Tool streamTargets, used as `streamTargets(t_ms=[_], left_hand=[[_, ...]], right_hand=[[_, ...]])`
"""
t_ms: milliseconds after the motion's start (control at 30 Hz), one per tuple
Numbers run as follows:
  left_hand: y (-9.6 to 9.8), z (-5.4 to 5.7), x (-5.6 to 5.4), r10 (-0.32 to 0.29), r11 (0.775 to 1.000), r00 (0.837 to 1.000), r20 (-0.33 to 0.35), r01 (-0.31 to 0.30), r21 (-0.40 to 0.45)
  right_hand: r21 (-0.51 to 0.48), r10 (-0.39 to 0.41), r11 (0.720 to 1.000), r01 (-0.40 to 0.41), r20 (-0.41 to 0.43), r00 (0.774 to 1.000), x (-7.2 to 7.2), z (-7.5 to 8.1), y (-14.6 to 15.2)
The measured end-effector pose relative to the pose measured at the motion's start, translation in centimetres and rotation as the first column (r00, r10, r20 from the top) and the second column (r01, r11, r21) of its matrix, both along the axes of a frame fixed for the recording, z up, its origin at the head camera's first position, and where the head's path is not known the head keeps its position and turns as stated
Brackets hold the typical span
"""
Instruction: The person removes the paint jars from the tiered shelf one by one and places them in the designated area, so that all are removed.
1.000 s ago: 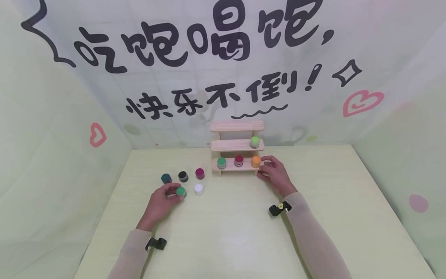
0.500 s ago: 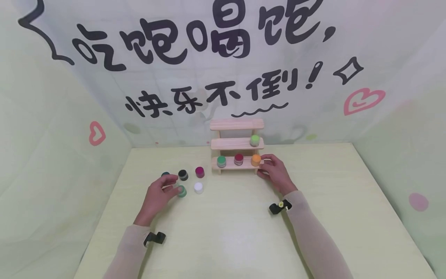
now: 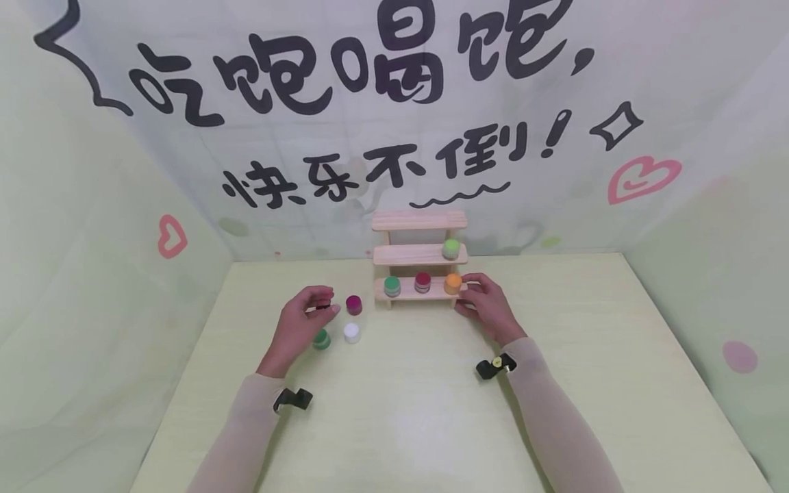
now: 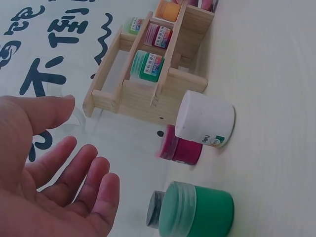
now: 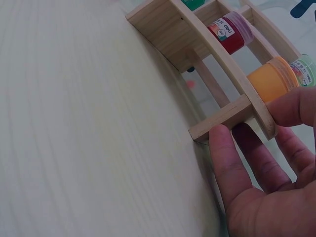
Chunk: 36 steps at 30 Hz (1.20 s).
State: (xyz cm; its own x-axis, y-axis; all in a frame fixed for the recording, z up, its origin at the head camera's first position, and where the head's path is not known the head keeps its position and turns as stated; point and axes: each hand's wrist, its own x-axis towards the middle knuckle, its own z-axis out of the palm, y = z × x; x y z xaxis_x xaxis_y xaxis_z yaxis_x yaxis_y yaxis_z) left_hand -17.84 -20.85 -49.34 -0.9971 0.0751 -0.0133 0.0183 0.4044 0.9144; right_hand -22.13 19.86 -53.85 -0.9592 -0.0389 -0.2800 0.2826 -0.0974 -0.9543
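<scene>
Fingers (image 4: 80,169) empty, the left hand (image 3: 299,327) leaves the green jar (image 3: 322,340) unshelved and moves to the black jar (image 4: 155,210), as the right hand (image 3: 492,311) grips the wooden rack (image 3: 409,255).

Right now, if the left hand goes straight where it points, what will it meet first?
Probably the magenta jar, beyond the left hand, which partly hides the dark jar. Height is unclear, so the hand may pass above.
</scene>
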Motion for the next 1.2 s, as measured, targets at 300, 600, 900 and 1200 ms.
streamTargets(t_ms=[300,600,900,1200], left_hand=[[2.5,1.4,-1.4,0.010,0.998,0.999,-0.050,-0.007,0.070],[5.3,2.3,-2.5,0.003,0.995,0.998,-0.064,0.003,0.099],[9.1,3.2,-4.2,-0.037,0.992,0.990,-0.134,0.052,0.116],[12.2,3.8,-6.1,-0.084,0.988,0.981,-0.174,0.105,0.116]], right_hand=[[0.003,-0.004,1.000,0.004,0.000,1.000,0.0,-0.1,0.1],[-0.006,0.005,1.000,-0.005,-0.001,1.000,0.0,0.0,0.0],[-0.018,0.007,1.000,-0.007,0.005,1.000,-0.1,-0.1,0.0],[-0.021,0.014,1.000,-0.014,0.003,1.000,-0.1,-0.2,0.1]])
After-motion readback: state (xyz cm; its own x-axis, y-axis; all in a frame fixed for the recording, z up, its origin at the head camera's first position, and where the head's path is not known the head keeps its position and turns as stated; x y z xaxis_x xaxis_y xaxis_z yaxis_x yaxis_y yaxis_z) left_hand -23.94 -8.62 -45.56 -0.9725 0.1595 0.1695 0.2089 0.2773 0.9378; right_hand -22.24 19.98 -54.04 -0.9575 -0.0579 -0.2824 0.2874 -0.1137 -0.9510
